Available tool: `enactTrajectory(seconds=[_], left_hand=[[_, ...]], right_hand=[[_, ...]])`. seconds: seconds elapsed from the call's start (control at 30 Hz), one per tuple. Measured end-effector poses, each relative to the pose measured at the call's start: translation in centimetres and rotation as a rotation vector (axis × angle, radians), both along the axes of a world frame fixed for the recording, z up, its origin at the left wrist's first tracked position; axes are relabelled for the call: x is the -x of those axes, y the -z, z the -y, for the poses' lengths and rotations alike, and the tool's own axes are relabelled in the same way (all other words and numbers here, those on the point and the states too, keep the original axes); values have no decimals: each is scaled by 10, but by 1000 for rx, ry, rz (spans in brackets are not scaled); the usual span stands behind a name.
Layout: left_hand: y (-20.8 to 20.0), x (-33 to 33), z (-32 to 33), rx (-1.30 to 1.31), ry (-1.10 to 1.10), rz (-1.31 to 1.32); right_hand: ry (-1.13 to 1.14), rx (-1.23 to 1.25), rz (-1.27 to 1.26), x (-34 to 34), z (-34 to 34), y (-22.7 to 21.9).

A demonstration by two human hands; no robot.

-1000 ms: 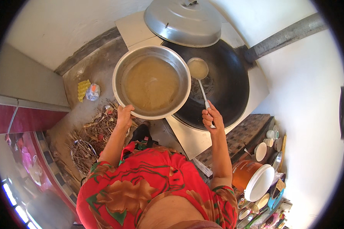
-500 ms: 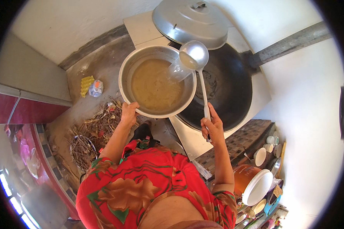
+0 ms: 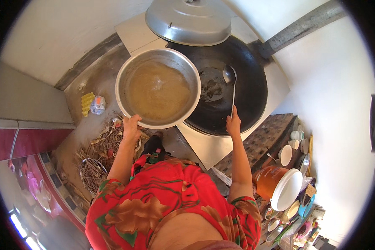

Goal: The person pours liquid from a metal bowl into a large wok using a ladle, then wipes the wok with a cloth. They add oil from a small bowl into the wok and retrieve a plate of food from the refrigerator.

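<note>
My left hand (image 3: 132,127) is closed on the near rim of a wide metal basin (image 3: 125,109), which is part filled with cloudy yellow-brown water. To its right lies a large black wok (image 3: 250,108) set into a pale tiled stove; a small pool of water (image 3: 212,89) with dark bits shows at its bottom. My right hand (image 3: 233,123) grips the handle of a metal ladle (image 3: 229,75). The ladle's bowl is down inside the wok, to the right of the pool. Whether the bowl touches the wok, I cannot tell.
A big domed metal lid (image 3: 191,25) leans behind the wok. Twigs and dry stalks (image 3: 96,162) are heaped on the floor at left, near a yellow tray (image 3: 86,103) and a plastic bag (image 3: 98,105). At right are an orange bucket (image 3: 264,180) and several bowls (image 3: 285,156).
The ladle was over the basin's right side with water pouring from it into the basin; now it is down in the wok. The basin appears slightly further left, as the whole view has shifted.
</note>
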State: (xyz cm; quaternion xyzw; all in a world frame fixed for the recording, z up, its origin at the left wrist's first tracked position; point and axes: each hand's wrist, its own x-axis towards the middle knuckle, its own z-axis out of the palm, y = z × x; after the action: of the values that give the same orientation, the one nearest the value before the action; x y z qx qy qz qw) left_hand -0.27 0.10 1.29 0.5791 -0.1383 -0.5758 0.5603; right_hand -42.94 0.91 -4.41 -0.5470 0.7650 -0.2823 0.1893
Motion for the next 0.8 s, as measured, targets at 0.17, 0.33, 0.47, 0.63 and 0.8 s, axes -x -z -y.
enactTrajectory(seconds=[0.17, 0.33, 0.47, 0.63, 0.8], left_hand=[[24, -9, -1, -27, 14, 32], [11, -8, -2, -22, 11, 65], [-5, -1, -1, -5, 16, 70], [12, -7, -1, -28, 21, 63], [5, -5, -3, 17, 23, 28]], right_hand=[[244, -179, 103, 22, 0, 30], [386, -297, 740, -10, 7, 11], [404, -345, 1110, -43, 9, 6], [418, -324, 1852, -42, 20, 5], [237, -334, 1988, -44, 10, -33]])
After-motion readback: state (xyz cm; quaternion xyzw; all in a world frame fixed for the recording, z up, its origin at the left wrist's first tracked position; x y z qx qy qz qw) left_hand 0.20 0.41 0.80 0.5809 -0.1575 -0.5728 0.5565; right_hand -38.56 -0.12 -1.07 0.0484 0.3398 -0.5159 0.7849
